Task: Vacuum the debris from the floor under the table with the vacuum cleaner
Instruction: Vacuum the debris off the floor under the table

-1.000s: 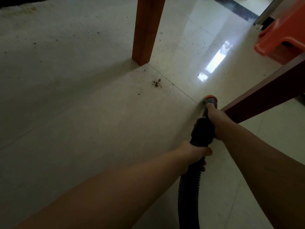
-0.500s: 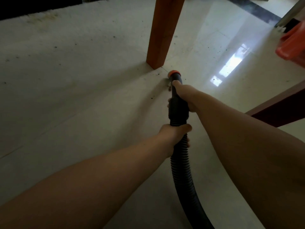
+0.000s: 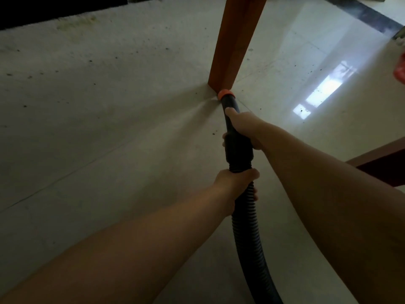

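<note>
A black ribbed vacuum hose runs up from the bottom edge to a rigid black tube with an orange nozzle. The nozzle sits on the pale tiled floor right at the foot of the wooden table leg. My left hand grips the ribbed hose just below the cuff. My right hand grips the tube further forward, index finger stretched along it. Small dark specks of debris lie scattered on the tiles left of the tube and around the leg.
A dark reddish wooden rail or furniture edge juts in at the right. Part of an orange plastic object shows at the right edge. A bright window reflection glares on the tiles. A dark band bounds the far left.
The nozzle has travelled left and away, from the open tile near the rail, across the clump of debris, to the foot of the table leg. That clump is no longer visible. Both hands kept their grip.
</note>
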The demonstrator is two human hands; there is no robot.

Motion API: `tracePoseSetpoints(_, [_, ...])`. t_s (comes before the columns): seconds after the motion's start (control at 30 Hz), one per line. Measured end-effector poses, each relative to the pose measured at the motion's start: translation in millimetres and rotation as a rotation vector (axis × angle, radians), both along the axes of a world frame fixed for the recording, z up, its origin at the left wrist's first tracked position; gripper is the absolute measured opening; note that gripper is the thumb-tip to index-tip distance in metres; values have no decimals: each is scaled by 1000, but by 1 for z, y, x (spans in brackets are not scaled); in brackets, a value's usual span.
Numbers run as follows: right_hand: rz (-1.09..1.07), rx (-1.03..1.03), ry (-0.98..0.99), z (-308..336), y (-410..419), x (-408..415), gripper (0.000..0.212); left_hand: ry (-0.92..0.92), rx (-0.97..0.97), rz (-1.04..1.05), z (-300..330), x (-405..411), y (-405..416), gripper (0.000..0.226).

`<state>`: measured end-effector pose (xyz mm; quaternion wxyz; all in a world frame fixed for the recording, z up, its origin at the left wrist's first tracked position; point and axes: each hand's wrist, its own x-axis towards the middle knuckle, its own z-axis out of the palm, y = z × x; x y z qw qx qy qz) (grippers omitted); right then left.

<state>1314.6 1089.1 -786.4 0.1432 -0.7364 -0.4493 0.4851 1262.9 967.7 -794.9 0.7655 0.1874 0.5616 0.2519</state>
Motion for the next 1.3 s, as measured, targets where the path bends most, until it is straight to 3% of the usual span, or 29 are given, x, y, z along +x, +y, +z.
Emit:
tracePoseSetpoints(0.33, [103,17,81,5,6,-49,51,-16,-22,92,5,-37,5,19])
tracePoseSetpoints(0.47, [17,6,40,3,-3,-23,40,-17,-20,-43,11,-27,-6,18])
tracePoseSetpoints(0.6, [-132,-12,-61,15,-16,25,59,-68,-34,-143,25,6,-14,16])
tracePoseSetpoints(0.7, [-198,-58,-1,32,-35,48,60,-114,-39,-154,32,29,-25,16])
tracePoseSetpoints(1.07, [-61,-87,37,40,-77,-4,40,-60,-42,-100,23,-6,-61,12])
tracePoseSetpoints(1.3, [-259,-40,-32,43,-80,51,56,-160,-38,-196,37,29,-59,16])
